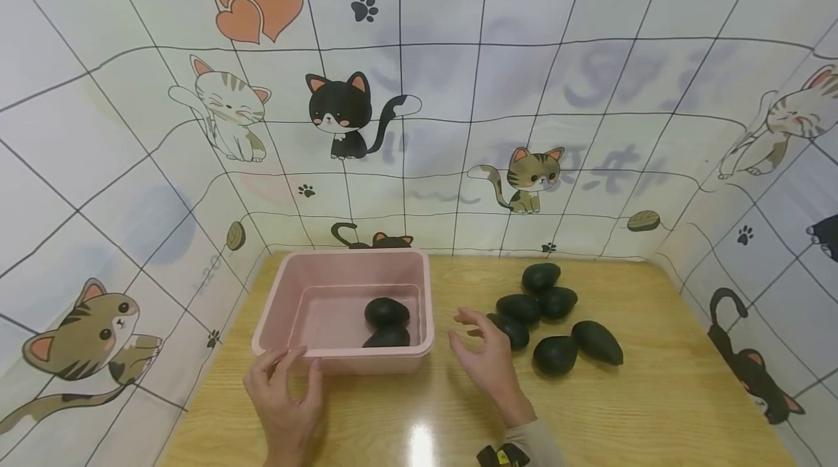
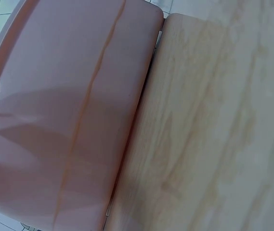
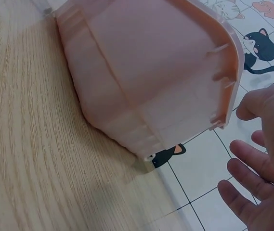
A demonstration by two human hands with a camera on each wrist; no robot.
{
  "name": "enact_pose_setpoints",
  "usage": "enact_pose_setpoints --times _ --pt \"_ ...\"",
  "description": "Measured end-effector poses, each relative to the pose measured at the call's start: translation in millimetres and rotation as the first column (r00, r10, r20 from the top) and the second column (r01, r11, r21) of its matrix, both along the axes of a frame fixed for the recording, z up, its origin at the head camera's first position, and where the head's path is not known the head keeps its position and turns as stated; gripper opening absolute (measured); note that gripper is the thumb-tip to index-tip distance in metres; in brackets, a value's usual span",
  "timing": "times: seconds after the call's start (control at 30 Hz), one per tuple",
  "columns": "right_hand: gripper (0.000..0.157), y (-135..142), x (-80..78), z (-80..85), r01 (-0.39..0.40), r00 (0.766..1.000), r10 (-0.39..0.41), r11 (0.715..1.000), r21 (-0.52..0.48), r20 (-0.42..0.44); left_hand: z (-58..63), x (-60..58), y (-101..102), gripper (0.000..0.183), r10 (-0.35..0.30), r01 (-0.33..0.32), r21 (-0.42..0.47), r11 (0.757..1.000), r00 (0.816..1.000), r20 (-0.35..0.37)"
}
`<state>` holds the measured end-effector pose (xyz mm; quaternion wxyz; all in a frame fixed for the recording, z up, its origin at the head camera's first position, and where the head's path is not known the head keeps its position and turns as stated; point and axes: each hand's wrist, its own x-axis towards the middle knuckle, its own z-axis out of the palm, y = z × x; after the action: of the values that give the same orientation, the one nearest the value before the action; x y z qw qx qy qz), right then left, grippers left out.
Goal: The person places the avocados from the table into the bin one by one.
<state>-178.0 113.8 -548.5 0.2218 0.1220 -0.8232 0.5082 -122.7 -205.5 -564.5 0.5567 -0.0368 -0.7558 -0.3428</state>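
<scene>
Head view: loose right hand (image 1: 487, 359) beside avocados (image 1: 556, 304); left hand (image 1: 284, 396) relaxed against bin (image 1: 366, 355).

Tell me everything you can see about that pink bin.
The bin is pale pink, apparently plastic, roughly rectangular and open-topped, with rounded corners and a protruding rim. It stands upright on the wood-grained table, near the back wall. Two dark, avocado-like fruits lie inside, at its right side near the front. The left hand touches the rim's near-left part; the right hand is apart, off its right side.
</scene>
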Motion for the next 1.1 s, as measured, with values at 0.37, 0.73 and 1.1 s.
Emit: enact_pose_setpoints --times 0.37,0.73,1.1 --pt "0.043 21.1 -1.2 -6.3 0.028 1.000 -0.028 0.999 0.041 0.010 -2.6 -0.5 -1.2 0.032 0.000 0.000 -0.001 1.000 1.000 0.004" --pt "0.042 30.9 -2.2 -10.9 0.082 0.996 -0.077 0.991 0.104 -0.051 -5.8 -1.8 -4.1 0.034 -0.001 0.001 -0.008 1.000 0.999 0.033" --pt "0.048 40.5 0.1 -16.2 0.165 0.985 -0.156 0.974 0.155 -0.069 -7.8 0.4 -5.2 0.036 0.005 -0.004 -0.012 1.000 0.999 0.053"
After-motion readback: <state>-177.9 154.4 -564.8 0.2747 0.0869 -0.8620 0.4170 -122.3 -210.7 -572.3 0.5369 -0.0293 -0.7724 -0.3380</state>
